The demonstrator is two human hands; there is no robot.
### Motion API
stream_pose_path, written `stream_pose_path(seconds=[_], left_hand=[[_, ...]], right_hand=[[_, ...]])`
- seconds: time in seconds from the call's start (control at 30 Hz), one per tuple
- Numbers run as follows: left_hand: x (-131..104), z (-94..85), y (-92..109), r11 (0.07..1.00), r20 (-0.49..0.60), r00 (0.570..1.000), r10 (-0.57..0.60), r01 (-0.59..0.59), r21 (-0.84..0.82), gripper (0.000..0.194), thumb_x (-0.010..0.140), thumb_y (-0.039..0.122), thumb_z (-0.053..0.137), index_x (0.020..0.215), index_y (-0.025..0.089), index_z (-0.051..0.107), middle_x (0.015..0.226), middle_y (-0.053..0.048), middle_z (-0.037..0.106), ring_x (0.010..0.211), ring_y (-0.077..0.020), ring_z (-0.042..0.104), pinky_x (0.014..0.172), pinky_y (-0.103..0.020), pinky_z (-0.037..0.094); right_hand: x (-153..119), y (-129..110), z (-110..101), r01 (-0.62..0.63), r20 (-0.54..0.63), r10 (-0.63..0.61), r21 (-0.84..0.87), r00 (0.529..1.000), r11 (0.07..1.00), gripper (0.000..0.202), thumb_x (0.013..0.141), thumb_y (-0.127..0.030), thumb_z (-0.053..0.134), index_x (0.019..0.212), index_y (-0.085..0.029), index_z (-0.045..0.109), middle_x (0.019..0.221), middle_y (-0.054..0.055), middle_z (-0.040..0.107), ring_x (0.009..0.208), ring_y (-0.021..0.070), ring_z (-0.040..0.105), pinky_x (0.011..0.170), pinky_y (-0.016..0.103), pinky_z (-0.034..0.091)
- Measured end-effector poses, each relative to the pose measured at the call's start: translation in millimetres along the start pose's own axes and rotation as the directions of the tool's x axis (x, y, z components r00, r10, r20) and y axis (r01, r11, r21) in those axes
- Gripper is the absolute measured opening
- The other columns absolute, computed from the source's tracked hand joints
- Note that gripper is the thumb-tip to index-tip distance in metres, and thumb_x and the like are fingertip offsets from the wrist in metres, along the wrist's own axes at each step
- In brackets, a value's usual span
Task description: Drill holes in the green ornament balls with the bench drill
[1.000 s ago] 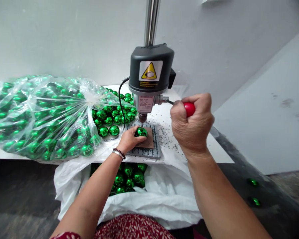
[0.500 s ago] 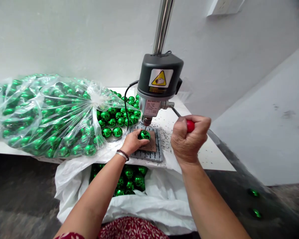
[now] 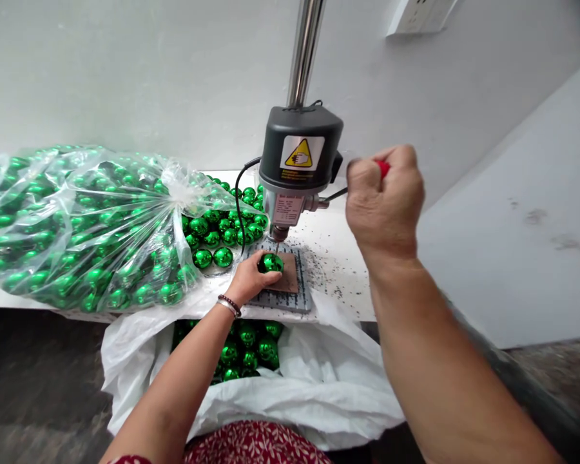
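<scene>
My left hand point(image 3: 250, 276) grips a shiny green bauble point(image 3: 272, 263) on a brown pad point(image 3: 286, 277) that lies on the grey base of the drill press point(image 3: 299, 151). The thin drill bit point(image 3: 277, 247) stands just over the bauble; whether its tip touches cannot be told. My right hand point(image 3: 385, 200) is wrapped around the red knob point(image 3: 383, 169) of the press's feed lever point(image 3: 337, 194), raised to the right of the motor housing. Dark shavings are scattered on the base and on the white table point(image 3: 341, 277).
A clear plastic bag point(image 3: 87, 225) full of green baubles lies on the left. Loose baubles point(image 3: 222, 229) sit behind my left hand, beside a black cable point(image 3: 240, 200). Below the table edge, a white sack point(image 3: 319, 386) holds more baubles. A wall socket point(image 3: 420, 16) is at upper right.
My right hand has moved up and a little right with the lever knob. The drill bit has risen relative to the bauble. My left hand still keeps the bauble on the pad.
</scene>
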State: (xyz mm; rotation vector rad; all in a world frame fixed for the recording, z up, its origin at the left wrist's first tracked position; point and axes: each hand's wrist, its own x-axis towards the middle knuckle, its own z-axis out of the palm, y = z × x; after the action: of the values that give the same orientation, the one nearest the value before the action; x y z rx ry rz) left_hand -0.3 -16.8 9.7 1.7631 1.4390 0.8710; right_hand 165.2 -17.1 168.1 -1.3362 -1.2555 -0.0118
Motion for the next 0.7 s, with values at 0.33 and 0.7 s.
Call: stream_pose_path(seconds=[0.33, 0.7], left_hand=[[-62.6, -45.3, 4.6, 0.987, 0.154, 0.976, 0.155, -0.149, -0.054, 0.055, 0.071, 0.028, 0.073, 0.125, 0.020, 0.061, 0.118, -0.007, 0.069, 0.101, -0.0200, 0.063, 0.091, -0.033, 0.050], [-83.2, -59.8, -5.7, 0.981, 0.158, 0.968, 0.193, -0.194, -0.013, 0.063, 0.068, 0.034, 0.081, 0.127, 0.022, 0.063, 0.134, -0.012, 0.062, 0.117, -0.0248, 0.059, 0.104, -0.040, 0.047]], right_hand=[[8.2, -2.6, 4.3, -0.012, -0.045, 0.009, -0.068, 0.999, 0.998, 0.020, 0.086, -0.015, 0.053, 0.073, -0.018, 0.038, 0.063, -0.007, 0.036, 0.062, 0.0030, 0.032, 0.067, 0.023, 0.032], [4.2, 6.4, 5.7, 0.096, -0.105, -0.100, -0.041, 0.989, 0.995, 0.020, 0.086, -0.014, 0.050, 0.071, -0.020, 0.037, 0.064, -0.007, 0.039, 0.061, 0.0016, 0.035, 0.064, 0.022, 0.036]])
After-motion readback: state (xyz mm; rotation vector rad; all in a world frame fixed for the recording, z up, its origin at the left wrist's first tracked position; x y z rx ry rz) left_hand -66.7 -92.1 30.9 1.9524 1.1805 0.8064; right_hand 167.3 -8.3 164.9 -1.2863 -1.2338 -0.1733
